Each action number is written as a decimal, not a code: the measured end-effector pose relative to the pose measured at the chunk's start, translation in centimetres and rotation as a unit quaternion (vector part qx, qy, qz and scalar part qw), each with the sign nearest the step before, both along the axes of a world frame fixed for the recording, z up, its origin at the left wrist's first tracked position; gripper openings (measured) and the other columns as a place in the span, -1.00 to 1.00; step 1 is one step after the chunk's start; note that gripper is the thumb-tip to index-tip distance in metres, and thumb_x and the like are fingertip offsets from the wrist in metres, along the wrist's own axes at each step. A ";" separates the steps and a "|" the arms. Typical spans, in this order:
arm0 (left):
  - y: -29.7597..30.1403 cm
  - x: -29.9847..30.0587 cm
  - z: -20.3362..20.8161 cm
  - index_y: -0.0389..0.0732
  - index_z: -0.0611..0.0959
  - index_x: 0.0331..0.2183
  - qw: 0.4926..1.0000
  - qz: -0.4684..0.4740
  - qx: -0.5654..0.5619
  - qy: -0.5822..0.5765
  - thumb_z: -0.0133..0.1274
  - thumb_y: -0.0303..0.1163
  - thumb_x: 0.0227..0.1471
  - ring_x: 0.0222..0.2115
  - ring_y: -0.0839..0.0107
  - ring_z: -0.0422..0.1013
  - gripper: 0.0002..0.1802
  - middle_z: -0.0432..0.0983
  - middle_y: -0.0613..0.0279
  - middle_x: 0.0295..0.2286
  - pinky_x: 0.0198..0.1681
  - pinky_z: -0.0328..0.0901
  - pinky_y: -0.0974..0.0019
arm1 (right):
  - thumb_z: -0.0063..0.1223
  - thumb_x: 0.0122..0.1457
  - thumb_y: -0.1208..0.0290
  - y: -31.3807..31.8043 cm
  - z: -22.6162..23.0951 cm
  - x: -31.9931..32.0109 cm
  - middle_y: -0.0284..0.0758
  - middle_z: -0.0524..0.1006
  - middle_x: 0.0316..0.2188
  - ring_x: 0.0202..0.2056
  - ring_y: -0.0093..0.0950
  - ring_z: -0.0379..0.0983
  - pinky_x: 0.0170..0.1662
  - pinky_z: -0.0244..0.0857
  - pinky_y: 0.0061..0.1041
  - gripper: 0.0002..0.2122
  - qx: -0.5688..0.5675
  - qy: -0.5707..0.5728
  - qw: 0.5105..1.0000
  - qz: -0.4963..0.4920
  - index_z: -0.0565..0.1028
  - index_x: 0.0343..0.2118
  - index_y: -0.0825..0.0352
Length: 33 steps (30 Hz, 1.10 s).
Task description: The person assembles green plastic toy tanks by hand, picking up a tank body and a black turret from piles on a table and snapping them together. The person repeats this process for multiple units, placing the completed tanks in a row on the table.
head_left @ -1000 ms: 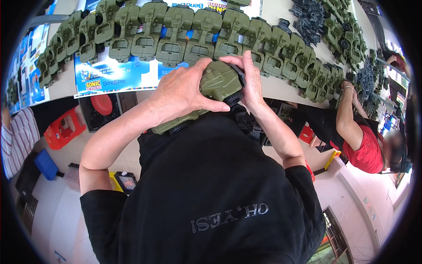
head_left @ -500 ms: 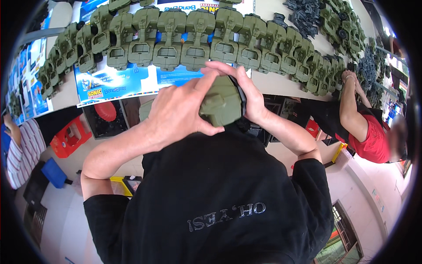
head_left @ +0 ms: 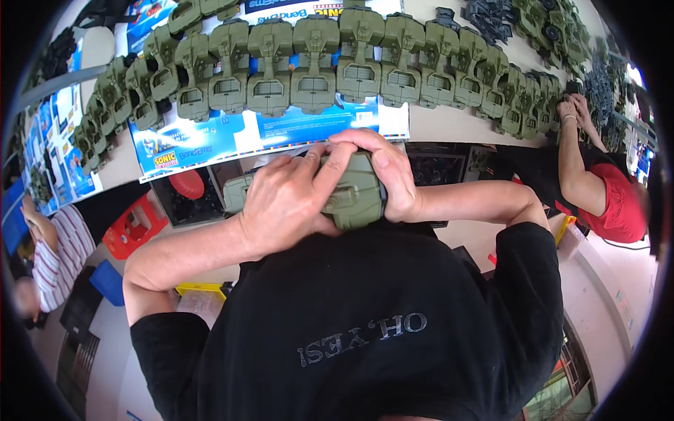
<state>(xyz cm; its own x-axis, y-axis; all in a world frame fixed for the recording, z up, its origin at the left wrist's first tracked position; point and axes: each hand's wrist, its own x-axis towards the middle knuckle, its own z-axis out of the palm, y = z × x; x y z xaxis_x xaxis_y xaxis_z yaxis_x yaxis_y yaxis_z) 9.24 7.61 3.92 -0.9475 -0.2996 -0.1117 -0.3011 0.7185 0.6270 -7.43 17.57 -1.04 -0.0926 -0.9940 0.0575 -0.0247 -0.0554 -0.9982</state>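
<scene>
Close to my chest, just in front of the table edge, I hold an olive-green plastic toy vehicle body [head_left: 354, 193]. My left hand [head_left: 284, 200] wraps its left side, with fingers laid over the top and the thumb underneath. From the other side my right hand [head_left: 393, 175] presses against it, fingertips meeting the left ones. A dark strip shows along its right edge. Part of the same green plastic sticks out left of my left hand. The underside is hidden by my hands.
Across the table [head_left: 449, 130] runs a curved row of similar green vehicle bodies [head_left: 312, 88]. Printed blue sheets [head_left: 203, 140] lie under them. Dark grey parts [head_left: 488, 17] are heaped at the back right. A co-worker in red [head_left: 611, 203] works at right; another in stripes [head_left: 67, 249] sits left.
My hands and the vehicle body have come lower, away from the row and closer to my chest. The fingers have closed further over its top. The whole view has shifted slightly.
</scene>
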 end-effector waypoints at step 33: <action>-1.7 -35.6 -4.5 -0.15 -0.20 0.19 0.875 0.196 0.406 0.177 0.17 -0.22 -0.06 0.05 0.08 0.13 0.04 -0.11 -0.13 0.08 0.06 0.13 0.10 | 0.23 -0.30 0.30 -0.8 -1.4 -29.0 0.06 0.27 -0.08 -0.06 -0.01 0.23 0.02 0.16 -0.20 -0.30 0.085 0.449 0.791 -0.406 0.24 0.00 0.39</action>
<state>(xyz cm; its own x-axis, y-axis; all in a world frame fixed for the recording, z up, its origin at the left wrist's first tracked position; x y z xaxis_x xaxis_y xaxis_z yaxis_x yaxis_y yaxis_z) -26.39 5.86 -0.63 -0.8084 -0.5669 -0.1585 -0.1076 -0.1224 0.9866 -36.43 16.78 -2.43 -0.7024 -0.6284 0.3343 -0.6872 0.4762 -0.5487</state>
